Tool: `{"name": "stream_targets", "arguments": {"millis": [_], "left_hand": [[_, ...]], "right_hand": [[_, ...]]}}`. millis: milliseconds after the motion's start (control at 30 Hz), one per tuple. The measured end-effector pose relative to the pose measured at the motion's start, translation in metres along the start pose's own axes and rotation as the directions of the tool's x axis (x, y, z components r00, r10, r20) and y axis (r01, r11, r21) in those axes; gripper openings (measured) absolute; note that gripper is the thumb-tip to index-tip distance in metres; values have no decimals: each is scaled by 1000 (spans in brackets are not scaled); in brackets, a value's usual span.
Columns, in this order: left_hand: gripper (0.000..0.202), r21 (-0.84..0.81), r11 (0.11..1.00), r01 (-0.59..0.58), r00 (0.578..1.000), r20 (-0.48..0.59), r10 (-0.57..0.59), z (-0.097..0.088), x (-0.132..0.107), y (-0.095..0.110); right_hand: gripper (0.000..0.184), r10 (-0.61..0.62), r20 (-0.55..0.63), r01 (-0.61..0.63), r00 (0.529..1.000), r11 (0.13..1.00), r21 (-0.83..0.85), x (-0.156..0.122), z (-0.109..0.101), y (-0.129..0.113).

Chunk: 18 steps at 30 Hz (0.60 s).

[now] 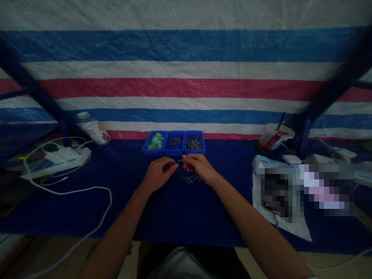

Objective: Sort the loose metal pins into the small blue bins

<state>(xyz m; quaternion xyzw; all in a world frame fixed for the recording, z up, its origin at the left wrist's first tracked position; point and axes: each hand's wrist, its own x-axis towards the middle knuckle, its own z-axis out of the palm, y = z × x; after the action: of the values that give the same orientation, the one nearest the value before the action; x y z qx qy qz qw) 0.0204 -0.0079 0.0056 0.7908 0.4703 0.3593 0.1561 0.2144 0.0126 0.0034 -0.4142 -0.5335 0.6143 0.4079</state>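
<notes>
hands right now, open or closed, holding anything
left hand: closed, cannot tell if it holds anything
right hand: closed, seems to pinch a small metal screw

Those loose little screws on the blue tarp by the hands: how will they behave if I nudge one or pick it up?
The loose screws are thin and round-bodied, so they will probably roll when nudged. They look like stiff metal and should not bend. Being so small and slim, they are likely light and fiddly to pinch.

Desk covered in dark blue tarp. Three blue bins far centre, holding small parts; loose screws just near them. Power strip left, white cable trailing; plastic bottle far left; plastic cup far right; white bag right, partly blurred.
</notes>
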Motion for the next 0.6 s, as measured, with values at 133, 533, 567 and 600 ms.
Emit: {"name": "stream_targets", "arguments": {"millis": [133,533,567,600], "left_hand": [[26,30,999,32,995,-94,-29,-3,0,-1],[25,81,993,87,990,-114,-77,-2,0,-7],[24,86,993,81,992,-105,-72,-1,0,-7],[24,92,993,75,993,-96,-67,-1,0,-7]], "right_hand": [[34,149,-22,-149,989,989,1,-1,2,-2],[21,-190,-87,-12,978,368,-930,-14,-11,-14],[21,-168,-68,-16,983,296,-955,-15,-11,-13],[20,-148,-50,-12,988,247,-969,-16,-10,-12]]}}
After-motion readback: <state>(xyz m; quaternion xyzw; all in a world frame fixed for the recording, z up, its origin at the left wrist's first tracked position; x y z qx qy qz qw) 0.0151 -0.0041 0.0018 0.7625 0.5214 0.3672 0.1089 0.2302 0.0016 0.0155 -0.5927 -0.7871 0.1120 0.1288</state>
